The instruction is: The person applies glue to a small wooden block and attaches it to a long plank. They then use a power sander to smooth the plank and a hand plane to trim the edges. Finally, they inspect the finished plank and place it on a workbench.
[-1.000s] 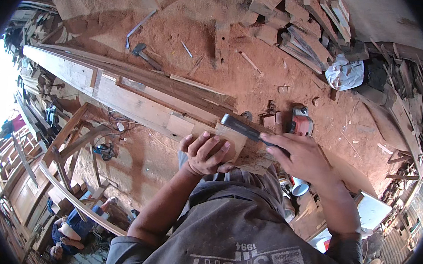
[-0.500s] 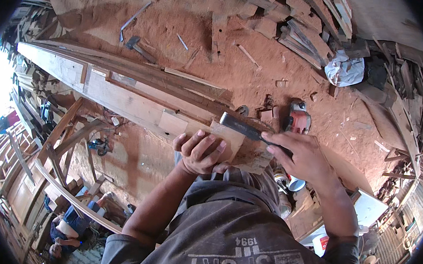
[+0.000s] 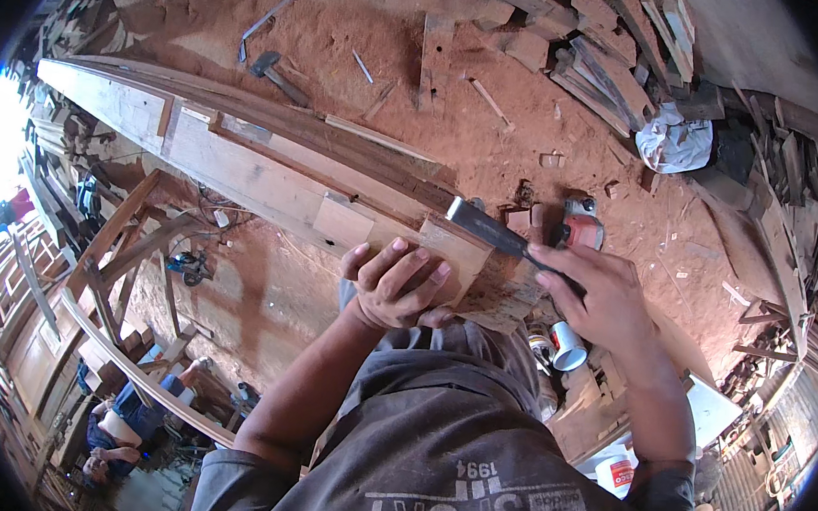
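My right hand is closed round the narrow end of a wide, dark, flat chisel. Its bright tip points up and left, over the end of a long, pale wooden workpiece. At the near edge, my left hand has its fingers curled, gripping a pale wooden block at the workpiece's end. The thumb is partly hidden below. Whether this block is loose or fixed to the workpiece, I cannot tell. Darker, rough wood shows just beyond the block, between my hands.
On the sawdust-covered ground lie a hammer, a red power tool and a white plastic bag. Offcuts are heaped at the far right. A white cup stands near my right forearm. Another person is at lower left.
My right hand and the chisel have moved a little right and nearer to me. The left hand stays on the block. The whole view has shifted slightly.
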Action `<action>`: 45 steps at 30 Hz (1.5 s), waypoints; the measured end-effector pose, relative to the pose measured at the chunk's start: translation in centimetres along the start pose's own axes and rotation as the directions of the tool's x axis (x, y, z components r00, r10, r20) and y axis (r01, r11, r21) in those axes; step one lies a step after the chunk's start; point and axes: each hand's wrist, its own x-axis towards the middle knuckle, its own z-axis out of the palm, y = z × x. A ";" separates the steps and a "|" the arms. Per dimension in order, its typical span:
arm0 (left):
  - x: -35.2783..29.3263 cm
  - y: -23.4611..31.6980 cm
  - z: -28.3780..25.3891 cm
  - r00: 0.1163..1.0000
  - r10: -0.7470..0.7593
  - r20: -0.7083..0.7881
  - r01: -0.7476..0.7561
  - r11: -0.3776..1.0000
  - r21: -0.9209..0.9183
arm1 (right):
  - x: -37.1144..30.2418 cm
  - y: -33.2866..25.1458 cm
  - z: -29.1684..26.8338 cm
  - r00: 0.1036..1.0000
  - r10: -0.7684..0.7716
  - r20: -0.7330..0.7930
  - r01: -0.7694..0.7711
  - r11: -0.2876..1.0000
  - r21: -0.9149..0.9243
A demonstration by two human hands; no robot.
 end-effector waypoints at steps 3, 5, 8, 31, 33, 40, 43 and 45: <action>0.0 -0.1 0.0 1.000 0.006 0.002 -0.006 1.000 0.000 | -0.9 0.2 -0.2 0.998 -0.039 -0.040 0.037 0.997 -0.063; 0.0 -0.2 -0.1 1.000 0.005 0.004 -0.005 1.000 0.000 | -1.0 0.2 0.0 0.994 -0.084 -0.070 0.077 0.992 -0.099; 0.0 -0.2 -0.1 1.000 0.010 0.008 -0.010 1.000 0.000 | -0.5 0.0 0.4 0.988 -0.132 -0.078 0.119 0.981 -0.150; 0.1 -0.4 0.5 0.992 -0.027 -0.124 0.019 0.997 -0.069 | 8.3 -8.7 -8.1 0.960 0.005 0.281 0.033 0.991 -0.130; 0.0 -0.3 0.4 0.991 -0.041 -0.129 0.031 0.996 -0.083 | 8.6 -11.7 -9.4 0.930 0.095 0.356 0.001 0.965 -0.262; -0.7 -0.2 0.5 0.985 -0.112 -0.130 0.093 0.986 -0.140 | 11.3 -20.5 -7.7 0.862 0.130 0.489 0.185 0.819 -0.543; -0.8 -0.4 0.7 0.984 -0.106 -0.145 0.083 0.984 -0.158 | 13.2 -23.4 -6.6 0.787 0.213 0.578 0.257 0.739 -0.623; -0.7 -0.6 0.7 0.983 -0.096 -0.159 0.069 0.984 -0.167 | 14.7 -24.8 -6.1 0.717 0.243 0.653 0.329 0.708 -0.625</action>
